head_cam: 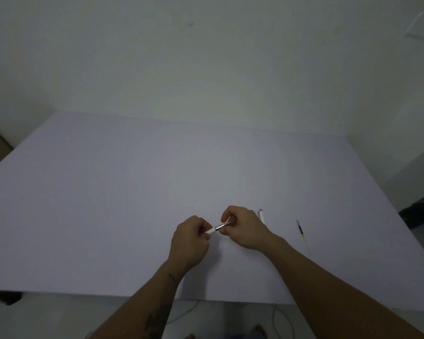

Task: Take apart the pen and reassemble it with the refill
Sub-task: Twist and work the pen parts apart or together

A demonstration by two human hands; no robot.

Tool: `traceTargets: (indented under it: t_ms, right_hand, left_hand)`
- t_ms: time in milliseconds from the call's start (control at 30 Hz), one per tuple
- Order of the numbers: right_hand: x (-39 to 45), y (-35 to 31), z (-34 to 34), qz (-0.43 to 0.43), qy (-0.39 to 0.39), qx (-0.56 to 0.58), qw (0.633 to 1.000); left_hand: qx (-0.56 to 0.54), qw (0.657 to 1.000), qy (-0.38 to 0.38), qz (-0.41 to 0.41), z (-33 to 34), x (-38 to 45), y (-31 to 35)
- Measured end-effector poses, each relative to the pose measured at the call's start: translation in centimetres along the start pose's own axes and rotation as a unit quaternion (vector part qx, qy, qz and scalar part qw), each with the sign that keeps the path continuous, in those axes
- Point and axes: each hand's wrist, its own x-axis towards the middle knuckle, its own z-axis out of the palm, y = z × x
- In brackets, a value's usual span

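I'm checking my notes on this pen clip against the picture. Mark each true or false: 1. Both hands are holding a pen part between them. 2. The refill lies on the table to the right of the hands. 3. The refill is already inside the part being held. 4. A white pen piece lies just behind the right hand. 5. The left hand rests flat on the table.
1. True: the left hand and right hand both grip the small white pen part.
2. True: the refill lies on the table, apart from the hands.
3. False: the refill lies loose on the table.
4. True: the white pen piece lies there.
5. False: the left hand is closed around the pen part.
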Motion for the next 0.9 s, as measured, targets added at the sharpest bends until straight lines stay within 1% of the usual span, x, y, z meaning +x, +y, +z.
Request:
traceTargets:
  t_ms: [233, 300, 433, 567, 767, 900]
  right_hand:
    - [0.3, 0.0, -0.33, -0.017, 0.009, -0.03, 0.999]
    - [0.32, -0.02, -0.34, -0.015, 0.001, -0.04, 0.999]
    - [0.47, 0.1, -0.01, -0.002, -0.012, -0.032, 0.999]
    - [0.3, 0.47, 0.28, -0.001, 0.001, -0.018, 1.0]
    - [0.24, 0.64, 0.1, 0.002, -0.002, -0.044, 0.999]
    - [0.13, 0.84, 0.09, 0.006, -0.013, -0.04, 0.999]
  left_hand:
    - [-0.001, 1.0, 0.0, 0.011, -0.12, 0.36, 0.29]
    - [-0.002, 1.0, 0.002, 0.013, -0.18, 0.37, 0.27]
    - [0.003, 1.0, 0.006, 0.013, 0.0, 0.37, -0.01]
    - [0.001, 1.0, 0.002, 0.004, 0.17, 0.21, -0.01]
    - [0.005, 1.0, -0.001, 0.001, 0.27, 0.25, 0.22]
    - [0.025, 1.0, -0.001, 0.008, 0.39, 0.17, 0.38]
